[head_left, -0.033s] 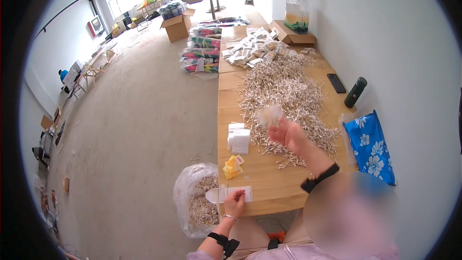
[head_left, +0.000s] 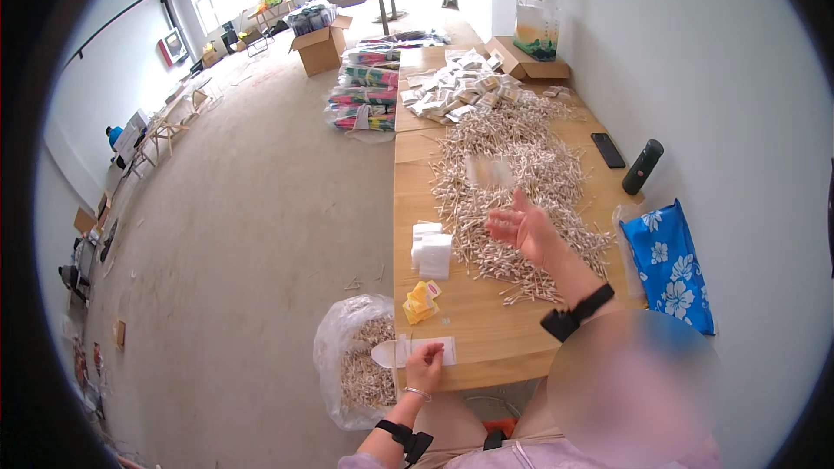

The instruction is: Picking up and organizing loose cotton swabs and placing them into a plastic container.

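My right hand (head_left: 526,234) is over the near part of a big heap of cotton swabs (head_left: 512,152), fingers apart and holding nothing. Just beyond its fingertips a small clear packet (head_left: 489,173), blurred by motion, is in the air above the heap. At the table's near left corner my left hand (head_left: 424,368) has its fingers closed on a flat clear plastic bag (head_left: 443,349), whose flap sticks out past the table edge. Close by lie yellow cards (head_left: 420,304) and a stack of clear plastic bags (head_left: 433,252). Filled packets (head_left: 460,87) are piled at the far end.
Below the left edge stands a large clear sack (head_left: 330,356) of swabs. Along the right side are a phone (head_left: 607,150), a dark bottle (head_left: 643,167) and a blue flowered pouch (head_left: 667,265). A cardboard box (head_left: 530,65) and bundled bright packages (head_left: 369,97) are farther off.
The clear packet has left my right hand and moved a little farther away over the heap. My right hand's fingers have spread. The left hand has stayed in place.
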The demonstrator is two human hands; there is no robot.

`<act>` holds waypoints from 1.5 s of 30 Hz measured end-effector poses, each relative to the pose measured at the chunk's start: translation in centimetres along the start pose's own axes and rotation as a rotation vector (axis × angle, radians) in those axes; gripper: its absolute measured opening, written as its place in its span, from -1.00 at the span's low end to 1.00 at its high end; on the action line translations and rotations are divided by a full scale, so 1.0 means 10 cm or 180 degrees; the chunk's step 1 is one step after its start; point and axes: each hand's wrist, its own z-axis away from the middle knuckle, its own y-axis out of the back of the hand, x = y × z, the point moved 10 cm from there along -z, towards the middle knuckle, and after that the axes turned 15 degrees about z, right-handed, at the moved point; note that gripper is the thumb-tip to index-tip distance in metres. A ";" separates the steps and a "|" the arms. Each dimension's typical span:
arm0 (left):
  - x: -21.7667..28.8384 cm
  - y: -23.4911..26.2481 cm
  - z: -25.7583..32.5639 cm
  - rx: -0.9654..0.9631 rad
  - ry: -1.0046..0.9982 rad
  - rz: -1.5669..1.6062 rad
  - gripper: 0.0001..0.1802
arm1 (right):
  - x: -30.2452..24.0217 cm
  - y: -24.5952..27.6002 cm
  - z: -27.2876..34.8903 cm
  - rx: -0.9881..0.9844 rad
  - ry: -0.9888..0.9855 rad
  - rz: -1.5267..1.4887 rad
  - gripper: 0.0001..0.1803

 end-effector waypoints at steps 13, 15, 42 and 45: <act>-0.10 0.02 -0.10 -0.0084 0.0470 0.0298 -0.88 | 1.23 -0.24 -0.47 0.0272 0.1152 0.3819 -0.69; -0.12 0.01 -0.10 -0.0069 0.0436 0.0342 -0.88 | 1.14 -0.37 -0.52 0.0531 0.1550 0.4287 -0.65; -0.10 -0.01 -0.12 0.0027 0.0583 0.0773 -0.77 | 0.49 -0.52 0.16 0.0726 0.2733 0.3937 -0.90; 0.25 0.11 -0.15 0.0518 0.0058 0.1225 -0.64 | 0.80 -0.69 0.24 -0.0157 0.2090 0.3831 -0.92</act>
